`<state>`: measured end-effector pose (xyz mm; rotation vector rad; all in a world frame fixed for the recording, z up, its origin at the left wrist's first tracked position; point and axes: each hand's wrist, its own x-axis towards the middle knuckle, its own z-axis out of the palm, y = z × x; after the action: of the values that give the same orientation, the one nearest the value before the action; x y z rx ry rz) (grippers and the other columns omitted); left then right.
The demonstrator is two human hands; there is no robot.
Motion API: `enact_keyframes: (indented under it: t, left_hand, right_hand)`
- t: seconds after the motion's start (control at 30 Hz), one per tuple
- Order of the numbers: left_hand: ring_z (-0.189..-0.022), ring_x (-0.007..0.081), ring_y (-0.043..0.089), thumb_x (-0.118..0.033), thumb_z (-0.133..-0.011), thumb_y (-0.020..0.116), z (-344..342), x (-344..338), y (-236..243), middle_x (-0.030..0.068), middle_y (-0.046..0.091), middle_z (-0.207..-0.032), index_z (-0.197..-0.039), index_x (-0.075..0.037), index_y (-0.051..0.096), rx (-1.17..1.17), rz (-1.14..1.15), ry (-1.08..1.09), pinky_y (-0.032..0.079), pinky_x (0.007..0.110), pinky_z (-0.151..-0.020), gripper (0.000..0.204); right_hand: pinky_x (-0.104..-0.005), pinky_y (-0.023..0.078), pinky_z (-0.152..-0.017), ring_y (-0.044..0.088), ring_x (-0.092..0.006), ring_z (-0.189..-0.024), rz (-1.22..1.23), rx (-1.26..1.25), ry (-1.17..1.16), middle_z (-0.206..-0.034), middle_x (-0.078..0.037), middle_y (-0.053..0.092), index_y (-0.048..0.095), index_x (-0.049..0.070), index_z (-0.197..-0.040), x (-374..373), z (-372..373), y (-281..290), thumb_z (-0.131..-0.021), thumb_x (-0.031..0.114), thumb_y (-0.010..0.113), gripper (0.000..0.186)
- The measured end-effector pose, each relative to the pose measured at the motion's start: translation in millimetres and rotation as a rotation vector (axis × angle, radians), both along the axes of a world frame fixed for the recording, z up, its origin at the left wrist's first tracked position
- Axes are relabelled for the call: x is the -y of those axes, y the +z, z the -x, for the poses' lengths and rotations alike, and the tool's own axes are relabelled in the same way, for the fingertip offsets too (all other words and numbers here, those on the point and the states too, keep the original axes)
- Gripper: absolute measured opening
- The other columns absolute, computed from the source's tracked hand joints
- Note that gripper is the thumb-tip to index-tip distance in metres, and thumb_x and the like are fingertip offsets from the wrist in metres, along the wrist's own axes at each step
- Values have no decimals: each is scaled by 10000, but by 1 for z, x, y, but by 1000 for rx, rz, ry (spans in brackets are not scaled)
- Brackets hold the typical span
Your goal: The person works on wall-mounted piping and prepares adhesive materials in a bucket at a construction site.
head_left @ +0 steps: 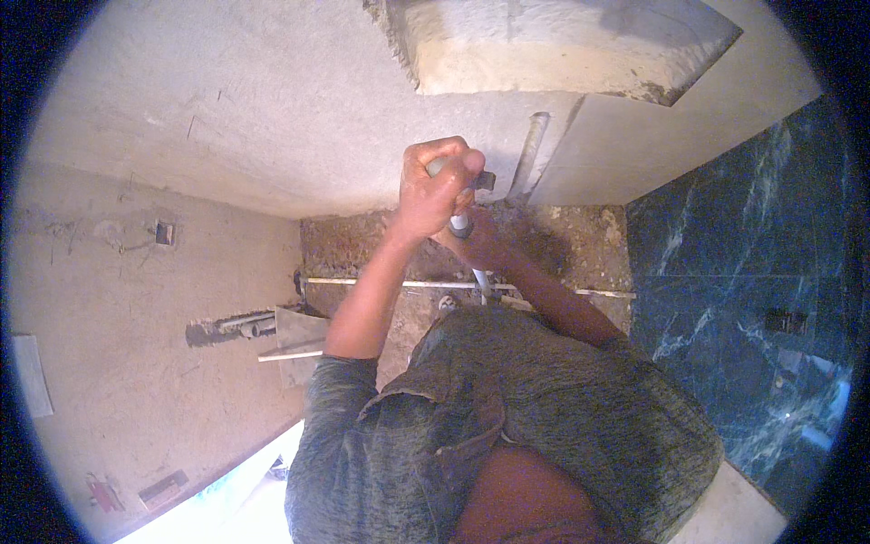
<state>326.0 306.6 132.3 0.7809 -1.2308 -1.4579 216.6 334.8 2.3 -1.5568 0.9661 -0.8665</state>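
Observation:
My left hand [433,190] is closed in a fist, high up near the pale wall. It grips a light grey pipe [460,220], whose rounded end shows above the fingers. A short dark piece [485,181] juts out to the right of the fist; its kind is unclear. Lower down, my right hand [478,239] is around the same pipe, just below a dark ring on it, with its fingers partly hidden. Below the hands, a pale length of pipe runs on toward the floor.
A recess [544,63] opens in the wall ahead, and a pipe [528,154] sits in a wall groove. Rough, dirt-covered floor [353,245] lies below, crossed by a thin pale strip [399,283]. Dark blue marbled tiles [725,245] cover the right wall; pipes [249,324] emerge at left.

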Motion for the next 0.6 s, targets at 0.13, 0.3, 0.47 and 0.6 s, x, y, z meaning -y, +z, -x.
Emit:
enact_keyframes:
  t: [0.13, 0.3, 0.47, 0.6]
  left_hand:
    - [-448, 61, 395, -178, -871, 628, 22, -4, 3, -12, 467, -530, -587, -24, 511, 169, 46, 389, 307, 261, -410, 343]
    - [-552, 70, 424, -191, -871, 639, 41, 6, -8, -2, 486, -534, -582, -13, 530, 171, 117, 722, 359, 273, -505, 357]
    - [-571, 78, 428, -249, -879, 659, 49, 5, 4, 10, 507, -547, -579, -9, 527, 264, 77, 791, 369, 282, -529, 407]
    - [-492, 76, 407, -277, -890, 657, 47, 12, 12, 13, 485, -531, -595, -14, 510, 265, -24, 622, 340, 274, -460, 422]
  right_hand:
    - [-348, 478, -659, 597, -125, -746, -1, 44, -148, -780, -51, 635, 585, 53, -983, 6, -2, -42, -797, 168, 709, 250]
    - [-369, 481, -632, 604, -157, -701, 142, 237, -361, -747, -70, 643, 589, 35, -970, 31, -19, -102, -794, 168, 691, 243]
    - [-398, 483, -617, 613, -237, -659, 237, -171, -480, -702, -114, 631, 588, 32, -911, 14, -12, -50, -782, 167, 679, 208]
    - [-420, 485, -605, 620, -302, -626, 232, -259, -518, -666, -149, 621, 586, 30, -865, 10, 0, -21, -773, 166, 669, 184]
